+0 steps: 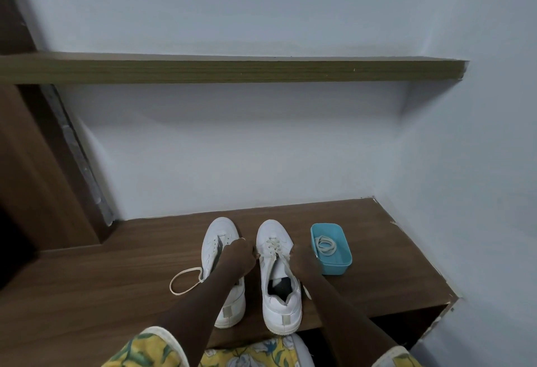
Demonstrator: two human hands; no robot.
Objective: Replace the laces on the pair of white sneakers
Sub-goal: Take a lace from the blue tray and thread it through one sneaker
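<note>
The pair of white sneakers stands side by side on the brown counter (116, 279), toes toward the back edge where it meets the pale wall (261, 148), heels close to the near edge. The left-hand sneaker (218, 228) has its eyelets mostly bare, and a loose lace (171, 284) curls in a loop on the wood just beside its outer side. The right-hand sneaker (280, 305) carries a threaded lace (273, 243) across its front eyelets, the tongue lying open behind. The person's left hand (239, 256) sits between the two sneakers, partly over the left-hand one, its grip closed with curled fingers on the threaded lace at the sneaker's inner side. The right hand (303, 260) rests against the outer side of the right-hand sneaker; it is dark and blurred, so whether its grip holds the lace cannot be told. Just beyond that hand, toward the right edge, stands a blue tub (334, 267) with coiled laces (326, 244) inside, apart from the sneaker. A strip of bare wood runs between the tub and the right edge, and a broad stretch spreads from the loose lace to the left, where a dark wooden panel (29, 163) rises. A long shelf (232, 71) hangs on the wall well above the sneakers. Yellow floral sleeves (145, 349) show at the near edge.
</note>
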